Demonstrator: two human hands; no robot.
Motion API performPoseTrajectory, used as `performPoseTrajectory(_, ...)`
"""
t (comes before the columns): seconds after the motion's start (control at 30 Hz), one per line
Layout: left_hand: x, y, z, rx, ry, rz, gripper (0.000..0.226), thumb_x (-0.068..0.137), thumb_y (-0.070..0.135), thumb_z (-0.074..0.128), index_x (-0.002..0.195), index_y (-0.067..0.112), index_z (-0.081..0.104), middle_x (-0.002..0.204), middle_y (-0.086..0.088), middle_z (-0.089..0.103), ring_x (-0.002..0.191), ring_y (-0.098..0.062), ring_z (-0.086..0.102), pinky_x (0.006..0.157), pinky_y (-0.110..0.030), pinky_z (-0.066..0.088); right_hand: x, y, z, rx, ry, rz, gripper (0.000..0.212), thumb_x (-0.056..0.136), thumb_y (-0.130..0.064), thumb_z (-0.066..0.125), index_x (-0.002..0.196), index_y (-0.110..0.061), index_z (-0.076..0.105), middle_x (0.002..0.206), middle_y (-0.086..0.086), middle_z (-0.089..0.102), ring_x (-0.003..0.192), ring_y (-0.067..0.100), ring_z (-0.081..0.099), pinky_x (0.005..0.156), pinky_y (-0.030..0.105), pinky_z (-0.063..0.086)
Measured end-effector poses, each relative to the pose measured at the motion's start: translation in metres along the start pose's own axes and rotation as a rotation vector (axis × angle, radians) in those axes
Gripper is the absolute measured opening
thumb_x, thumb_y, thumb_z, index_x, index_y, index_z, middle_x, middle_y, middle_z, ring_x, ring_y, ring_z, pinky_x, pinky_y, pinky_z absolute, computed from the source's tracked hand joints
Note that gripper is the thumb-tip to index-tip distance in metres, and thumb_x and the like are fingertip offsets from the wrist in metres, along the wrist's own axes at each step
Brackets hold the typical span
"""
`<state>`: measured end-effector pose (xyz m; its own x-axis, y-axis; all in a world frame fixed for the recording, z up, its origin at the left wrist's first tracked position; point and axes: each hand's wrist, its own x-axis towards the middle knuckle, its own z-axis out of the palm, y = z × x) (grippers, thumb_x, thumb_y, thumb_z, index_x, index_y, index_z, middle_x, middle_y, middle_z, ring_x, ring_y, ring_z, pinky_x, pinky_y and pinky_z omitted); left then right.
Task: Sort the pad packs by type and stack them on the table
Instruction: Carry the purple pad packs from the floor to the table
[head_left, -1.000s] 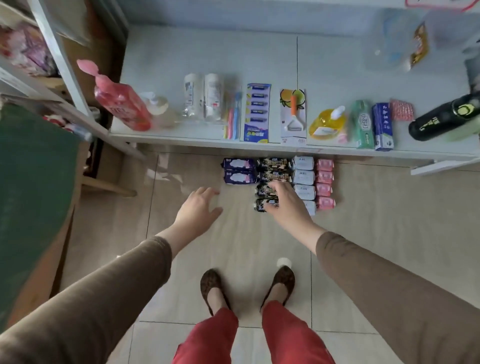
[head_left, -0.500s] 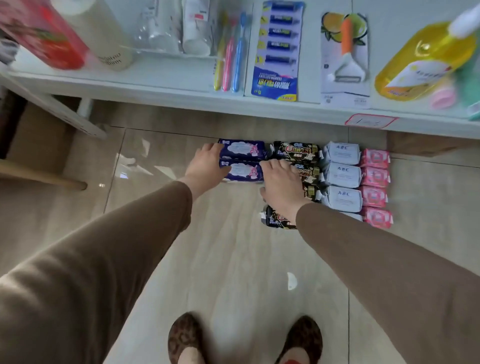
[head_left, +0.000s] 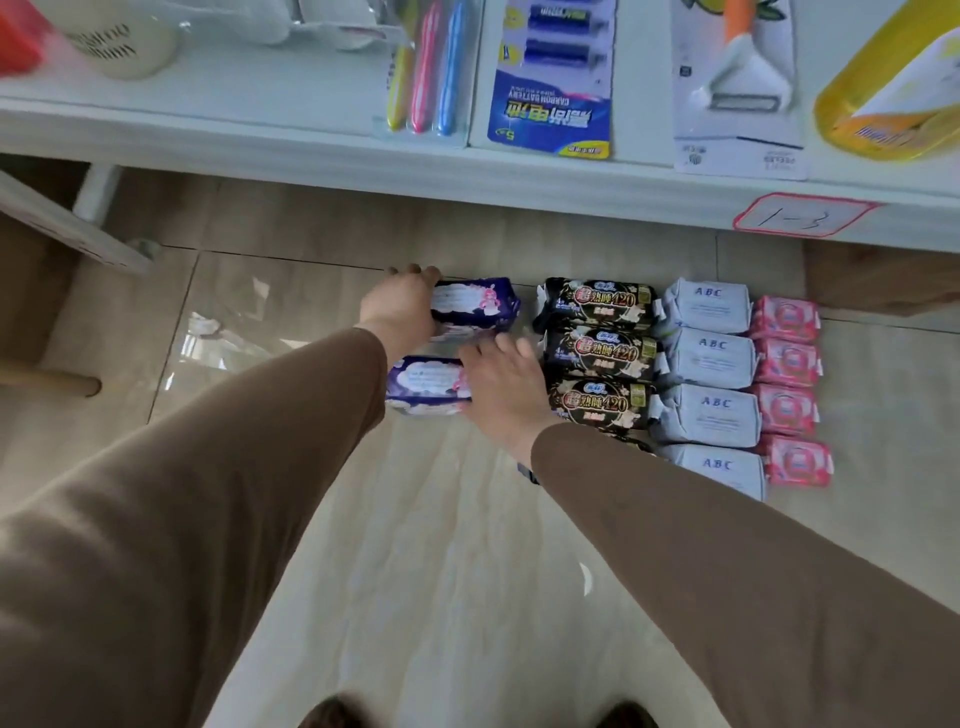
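Observation:
Pad packs lie in columns on the tiled floor under a white table. My left hand (head_left: 400, 306) grips the left end of the far purple pack (head_left: 475, 306). My right hand (head_left: 506, 389) grips the right end of the near purple pack (head_left: 423, 387), which sits a little nearer and to the left. To the right run a column of black packs (head_left: 597, 353), a column of pale blue ABC packs (head_left: 709, 358) and a column of small pink packs (head_left: 787, 364). My right forearm hides the nearest black pack.
The white table's front edge (head_left: 467, 176) overhangs the packs; on it lie toothbrushes (head_left: 426, 67), a battery card (head_left: 550, 78), a peeler card (head_left: 737, 88) and a yellow bottle (head_left: 888, 88). A table leg (head_left: 93, 192) stands at left. Open floor lies near my feet.
I bent lower and closer. Both hands reached the purple packs: the left took the far one, the right left the black packs and took the near one, pulling it slightly nearer.

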<state>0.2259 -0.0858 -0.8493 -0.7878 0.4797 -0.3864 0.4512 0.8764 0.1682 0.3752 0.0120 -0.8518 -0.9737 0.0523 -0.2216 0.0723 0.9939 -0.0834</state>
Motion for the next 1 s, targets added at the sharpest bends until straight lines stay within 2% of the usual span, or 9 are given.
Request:
performPoseTrajectory(0.1, -0.044, -0.019, -0.032, -0.019, -0.027, -0.045, 0.063, 0.079, 0.037, 0.077, 0.134, 0.023, 0.050, 0.117, -0.008, 0.059, 0.107, -0.032, 0.054, 0.079, -0.042, 0.054, -0.038, -0.010, -0.036, 0.186, -0.051, -0.045, 0.057, 0.079, -0.043, 0.074, 0.126, -0.020, 0.052, 0.124, 0.002, 0.059, 0.115, 0.025, 0.049, 0.088, 0.035, 0.026)
performPoseTrajectory(0.2, -0.107, -0.032, -0.088, -0.073, -0.043, -0.069, 0.054, 0.075, 0.038, 0.078, 0.122, 0.025, 0.056, 0.105, -0.004, 0.061, 0.095, -0.028, 0.057, 0.072, -0.035, 0.050, -0.086, -0.009, -0.099, 0.349, -0.129, -0.027, 0.060, 0.078, -0.049, 0.074, 0.125, -0.022, 0.049, 0.118, 0.002, 0.059, 0.112, 0.025, 0.053, 0.089, 0.037, 0.033)
performPoseTrajectory(0.3, -0.182, -0.026, -0.163, -0.165, -0.076, -0.114, 0.041, 0.066, 0.039, 0.077, 0.103, 0.029, 0.061, 0.086, 0.004, 0.067, 0.080, -0.021, 0.063, 0.066, -0.035, 0.054, -0.136, 0.001, -0.188, 0.538, -0.188, 0.038, 0.053, 0.077, -0.042, 0.077, 0.118, -0.022, 0.050, 0.109, 0.002, 0.058, 0.102, 0.024, 0.056, 0.083, 0.037, 0.045)
performPoseTrajectory(0.37, -0.231, -0.011, -0.223, -0.226, -0.077, -0.115, 0.037, 0.061, 0.039, 0.074, 0.094, 0.030, 0.062, 0.076, 0.008, 0.067, 0.074, -0.017, 0.065, 0.064, -0.035, 0.055, -0.170, 0.013, -0.263, 0.644, -0.200, 0.089, 0.051, 0.076, -0.036, 0.079, 0.118, -0.024, 0.052, 0.110, 0.000, 0.057, 0.099, 0.020, 0.056, 0.080, 0.036, 0.049)
performPoseTrajectory(0.5, -0.320, 0.039, -0.360, -0.300, -0.042, -0.037, 0.039, 0.066, 0.039, 0.078, 0.101, 0.028, 0.065, 0.084, 0.007, 0.064, 0.084, -0.021, 0.058, 0.066, -0.034, 0.046, -0.234, 0.043, -0.431, 0.754, -0.158, 0.159, 0.055, 0.071, -0.036, 0.084, 0.117, -0.034, 0.052, 0.107, -0.016, 0.060, 0.093, 0.010, 0.058, 0.081, 0.029, 0.048)
performPoseTrajectory(0.63, -0.386, 0.093, -0.497, -0.346, 0.084, 0.020, 0.042, 0.065, 0.046, 0.082, 0.098, 0.029, 0.062, 0.087, 0.009, 0.058, 0.084, -0.017, 0.054, 0.068, -0.035, 0.046, -0.285, 0.069, -0.592, 0.823, -0.078, 0.172, 0.066, 0.069, -0.034, 0.089, 0.123, -0.035, 0.051, 0.104, -0.029, 0.059, 0.090, -0.002, 0.059, 0.077, 0.011, 0.043)
performPoseTrajectory(0.77, -0.421, 0.130, -0.606, -0.307, 0.227, 0.116, 0.055, 0.067, 0.044, 0.083, 0.114, 0.024, 0.063, 0.099, 0.003, 0.061, 0.094, -0.020, 0.054, 0.077, -0.036, 0.043, -0.322, 0.094, -0.712, 0.901, 0.058, 0.148, 0.068, 0.063, -0.043, 0.091, 0.117, -0.038, 0.050, 0.115, -0.017, 0.065, 0.101, 0.005, 0.065, 0.088, 0.022, 0.049)
performPoseTrajectory(0.9, -0.418, 0.157, -0.689, -0.255, 0.356, 0.193, 0.056, 0.070, 0.045, 0.080, 0.118, 0.024, 0.061, 0.102, 0.004, 0.063, 0.098, -0.020, 0.047, 0.077, -0.033, 0.036, -0.334, 0.114, -0.788, 0.954, 0.201, 0.156, 0.059, 0.066, -0.034, 0.091, 0.110, -0.033, 0.052, 0.102, -0.015, 0.068, 0.091, 0.006, 0.064, 0.081, 0.022, 0.048)
performPoseTrajectory(1.0, -0.396, 0.176, -0.739, -0.221, 0.419, 0.247, 0.049, 0.073, 0.043, 0.078, 0.116, 0.024, 0.062, 0.100, 0.004, 0.064, 0.098, -0.022, 0.048, 0.078, -0.038, 0.043, -0.322, 0.123, -0.822, 0.974, 0.310, 0.146, 0.053, 0.066, -0.034, 0.091, 0.105, -0.037, 0.054, 0.096, -0.022, 0.067, 0.082, 0.000, 0.062, 0.075, 0.024, 0.047)
